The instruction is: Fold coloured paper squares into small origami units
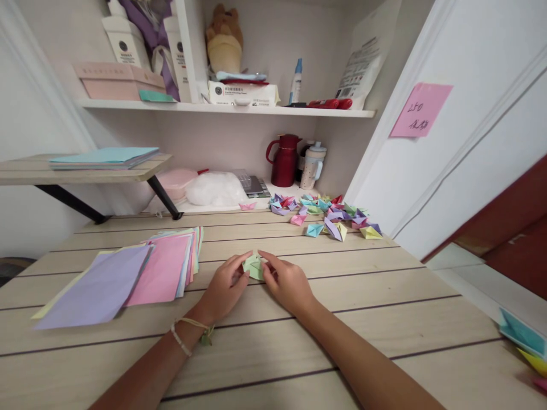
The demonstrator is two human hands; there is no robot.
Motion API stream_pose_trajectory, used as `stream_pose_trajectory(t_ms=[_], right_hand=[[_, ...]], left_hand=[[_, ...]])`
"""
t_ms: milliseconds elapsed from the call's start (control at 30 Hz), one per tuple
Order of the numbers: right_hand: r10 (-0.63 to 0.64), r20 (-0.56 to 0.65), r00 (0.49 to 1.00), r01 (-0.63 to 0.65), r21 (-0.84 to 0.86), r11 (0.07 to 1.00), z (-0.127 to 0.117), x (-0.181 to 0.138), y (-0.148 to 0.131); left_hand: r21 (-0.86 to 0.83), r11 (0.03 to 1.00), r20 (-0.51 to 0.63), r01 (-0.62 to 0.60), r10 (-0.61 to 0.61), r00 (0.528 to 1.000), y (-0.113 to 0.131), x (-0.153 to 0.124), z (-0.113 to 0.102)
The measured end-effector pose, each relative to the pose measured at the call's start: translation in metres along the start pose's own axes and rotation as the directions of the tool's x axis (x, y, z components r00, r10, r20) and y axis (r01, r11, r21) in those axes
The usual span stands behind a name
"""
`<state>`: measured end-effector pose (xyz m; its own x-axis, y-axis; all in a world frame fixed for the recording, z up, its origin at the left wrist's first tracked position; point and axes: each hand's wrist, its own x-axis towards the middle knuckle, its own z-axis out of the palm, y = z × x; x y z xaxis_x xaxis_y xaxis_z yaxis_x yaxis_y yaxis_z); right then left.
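A small, partly folded piece of light green paper (253, 266) lies on the wooden table (384, 319) in front of me. My left hand (223, 289) pinches its left side with fingers curled. My right hand (285, 283) presses on its right side, fingertips on the paper. A thin bracelet is on my left wrist.
A fanned stack of coloured paper sheets (128, 276) lies to the left. A pile of finished folded paper shapes (329, 216) sits at the back right. Behind are a red jug (285, 159), a cup (313, 165), a small raised shelf (85, 168) and a pink sticky note (420, 109).
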<state>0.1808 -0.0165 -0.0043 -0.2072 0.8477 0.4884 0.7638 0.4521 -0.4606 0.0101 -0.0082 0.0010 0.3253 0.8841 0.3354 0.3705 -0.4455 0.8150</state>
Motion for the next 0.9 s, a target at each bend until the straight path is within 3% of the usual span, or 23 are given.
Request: stream_pose_trajectory(t_ms=[133,300,400,500,600,733,800,900], right_hand=[[-0.043,-0.013,0.999,0.041,-0.115,0.993,0.000,-0.001,-0.006],[-0.046,0.009,0.999,0.047,-0.135,0.990,0.001,-0.001,-0.007],[-0.046,0.011,0.999,0.047,-0.058,0.997,0.002,-0.002,-0.006],[-0.016,-0.021,1.000,0.019,0.160,0.987,0.003,-0.002,-0.005],[0.095,-0.012,0.995,-0.081,0.423,0.902,0.006,-0.001,-0.002],[0.202,0.125,0.971,-0.230,0.709,0.667,0.009,0.003,0.006],[0.210,0.177,0.962,-0.267,0.785,0.560,0.009,0.005,0.009],[0.203,0.183,0.962,-0.264,0.816,0.514,0.009,0.007,0.011]], left_hand=[[0.101,0.991,0.033,-0.084,0.081,0.996,0.010,-0.003,0.002],[0.112,0.992,0.060,-0.066,0.059,0.996,0.010,-0.006,0.004],[0.117,0.991,0.061,-0.059,0.052,0.997,0.009,-0.006,0.004],[0.088,0.995,0.006,-0.053,0.053,0.999,0.008,-0.006,0.005],[-0.038,0.999,-0.071,-0.018,0.015,0.997,0.007,-0.006,0.005],[-0.180,0.983,-0.113,0.040,-0.061,0.992,0.004,-0.004,0.004],[-0.220,0.973,-0.087,0.071,-0.092,0.992,0.002,-0.003,0.002],[-0.320,0.942,-0.048,0.104,-0.125,0.991,0.000,0.000,0.000]])
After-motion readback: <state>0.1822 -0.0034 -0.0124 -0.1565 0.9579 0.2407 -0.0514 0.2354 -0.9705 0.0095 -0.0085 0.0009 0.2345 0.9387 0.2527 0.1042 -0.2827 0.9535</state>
